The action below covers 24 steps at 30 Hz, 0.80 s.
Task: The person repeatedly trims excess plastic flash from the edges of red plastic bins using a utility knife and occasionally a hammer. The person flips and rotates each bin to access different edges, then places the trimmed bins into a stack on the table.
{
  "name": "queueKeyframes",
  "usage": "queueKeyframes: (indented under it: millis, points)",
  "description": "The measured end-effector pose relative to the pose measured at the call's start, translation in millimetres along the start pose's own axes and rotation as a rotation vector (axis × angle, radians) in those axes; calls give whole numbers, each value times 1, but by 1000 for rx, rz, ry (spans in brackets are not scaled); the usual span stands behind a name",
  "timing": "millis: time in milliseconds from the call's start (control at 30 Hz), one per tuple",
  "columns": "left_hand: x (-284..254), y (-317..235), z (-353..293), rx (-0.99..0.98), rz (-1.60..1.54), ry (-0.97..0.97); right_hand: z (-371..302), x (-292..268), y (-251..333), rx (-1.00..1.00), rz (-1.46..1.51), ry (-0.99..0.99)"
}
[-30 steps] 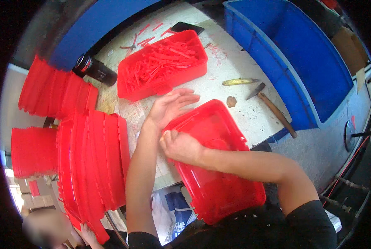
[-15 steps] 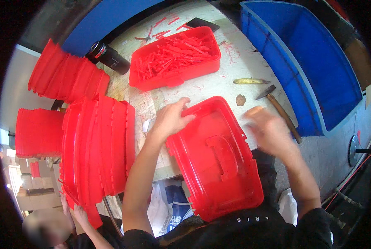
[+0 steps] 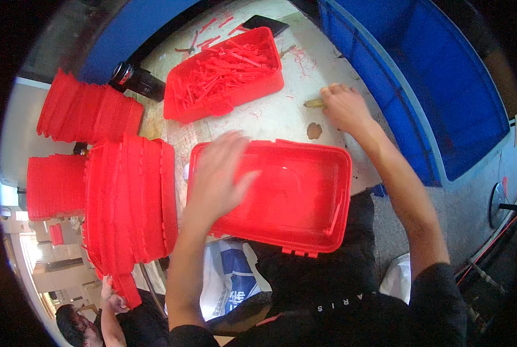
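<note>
A shallow red plastic box shell point(image 3: 281, 202) lies open side up at the table's near edge, with small hinge tabs along its near side. My left hand point(image 3: 218, 179) is over its left end, blurred, with the thumb and fingers apart; whether it touches the shell I cannot tell. Beyond the shell, my right hand point(image 3: 344, 108) is closed around a slim yellowish tool point(image 3: 314, 103), and only one end shows past the fingers. A brown flat lump point(image 3: 314, 130) lies on the table close to that hand.
A red box point(image 3: 229, 104) full of red plastic strips stands at the back, beside a black bottle point(image 3: 140, 81) and a dark flat object point(image 3: 265, 24). Stacked red shells point(image 3: 131, 202) rise at left, where another person's hands point(image 3: 114, 298) touch red parts. A large blue crate point(image 3: 437, 115) stands right.
My right hand has reached forward and taken the yellowish tool. The red shell has turned and lies more sideways, and its raised handle shape no longer shows. My left hand has moved over it.
</note>
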<state>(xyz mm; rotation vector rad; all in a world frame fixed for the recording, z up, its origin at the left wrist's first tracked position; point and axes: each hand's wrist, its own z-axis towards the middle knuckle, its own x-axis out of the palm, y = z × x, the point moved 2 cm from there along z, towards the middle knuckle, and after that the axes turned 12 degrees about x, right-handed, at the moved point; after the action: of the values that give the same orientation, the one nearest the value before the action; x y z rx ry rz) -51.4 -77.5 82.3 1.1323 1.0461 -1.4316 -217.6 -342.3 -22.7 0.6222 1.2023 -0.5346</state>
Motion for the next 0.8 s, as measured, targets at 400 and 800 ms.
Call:
queueKeyframes:
  millis: [400,800]
  points:
    - [50,2,38,-240,-99,78,-131,-74,1,581,1000,432]
    - [82,-11,66,-112,-135,-36,-174,-87,-16,572,1693,331]
